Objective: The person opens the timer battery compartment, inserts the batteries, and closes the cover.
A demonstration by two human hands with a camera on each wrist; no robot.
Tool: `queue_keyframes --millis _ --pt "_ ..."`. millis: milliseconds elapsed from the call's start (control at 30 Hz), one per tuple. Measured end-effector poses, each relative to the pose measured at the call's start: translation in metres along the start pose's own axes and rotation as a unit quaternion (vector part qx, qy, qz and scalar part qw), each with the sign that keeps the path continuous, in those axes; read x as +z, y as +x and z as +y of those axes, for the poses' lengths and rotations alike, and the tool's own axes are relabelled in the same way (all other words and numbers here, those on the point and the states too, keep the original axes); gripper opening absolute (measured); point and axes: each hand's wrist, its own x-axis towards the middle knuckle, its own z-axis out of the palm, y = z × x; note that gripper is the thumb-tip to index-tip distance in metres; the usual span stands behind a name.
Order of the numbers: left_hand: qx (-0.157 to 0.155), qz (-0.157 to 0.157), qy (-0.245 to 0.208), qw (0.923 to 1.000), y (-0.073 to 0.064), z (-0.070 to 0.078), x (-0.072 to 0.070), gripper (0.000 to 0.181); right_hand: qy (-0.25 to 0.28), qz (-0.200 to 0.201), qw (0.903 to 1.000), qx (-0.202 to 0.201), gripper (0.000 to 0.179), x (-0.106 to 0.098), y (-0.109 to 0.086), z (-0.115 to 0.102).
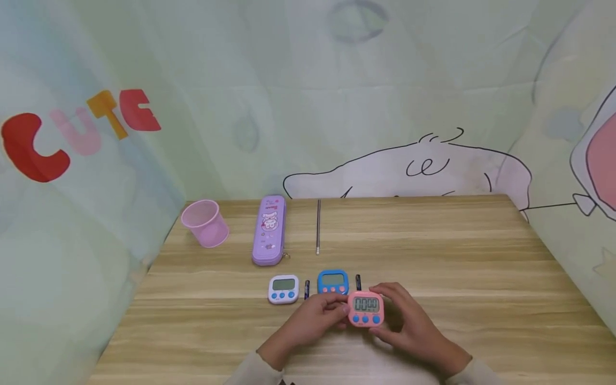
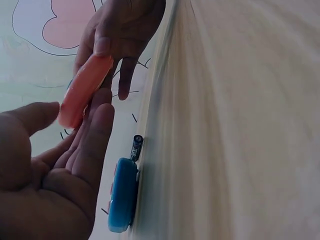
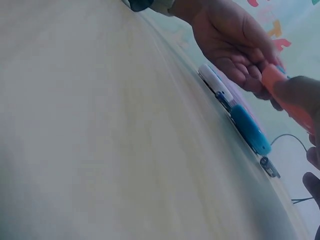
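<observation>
A pink digital timer [image 1: 366,309] is held up off the table, its lit display reading zeros above blue buttons. My left hand [image 1: 315,321] pinches its left edge between thumb and fingers. At the right edge, my right hand [image 1: 418,334] grips it by thumb and fingertips. The left wrist view shows the timer [image 2: 85,92] edge-on between both hands. Just behind my left hand lies a blue timer [image 1: 333,280] with a blank display. Left of that is a white timer [image 1: 283,289], also blank. A small black battery [image 1: 307,289] lies between them, another battery [image 1: 358,282] right of the blue timer.
A purple pencil case [image 1: 269,230] lies farther back, with a dark pencil [image 1: 318,227] to its right. A pink cup [image 1: 207,224] stands at the table's back left corner. Printed cloth walls [image 1: 385,96] border the wooden table [image 1: 457,240].
</observation>
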Motion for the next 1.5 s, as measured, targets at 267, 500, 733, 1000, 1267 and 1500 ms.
queue_keyframes --millis 267,500,733,1000,1267,1500 --pt "0.026 -0.004 0.084 0.9961 -0.003 0.006 -0.004 0.044 -0.011 -0.002 0.9999 0.008 0.072 -0.008 0.005 0.004" --pt "0.052 0.012 0.109 0.9927 -0.001 0.009 -0.008 0.039 -0.003 0.019 0.9996 -0.02 0.072 -0.013 0.009 0.01" --pt "0.08 0.061 0.154 0.9829 0.005 0.015 -0.02 0.037 -0.032 0.021 0.9992 -0.009 0.071 -0.023 0.012 0.027" --pt "0.079 0.13 0.278 0.9485 0.014 0.022 -0.025 0.049 -0.056 0.014 0.9973 0.044 0.065 -0.038 0.009 0.045" --pt "0.041 0.119 0.317 0.9401 0.025 0.018 -0.028 0.065 -0.074 0.022 0.9943 0.074 0.06 -0.052 0.01 0.059" --pt "0.022 0.096 0.312 0.9451 0.03 0.016 -0.029 0.074 -0.073 0.021 0.994 0.08 0.058 -0.055 0.009 0.065"
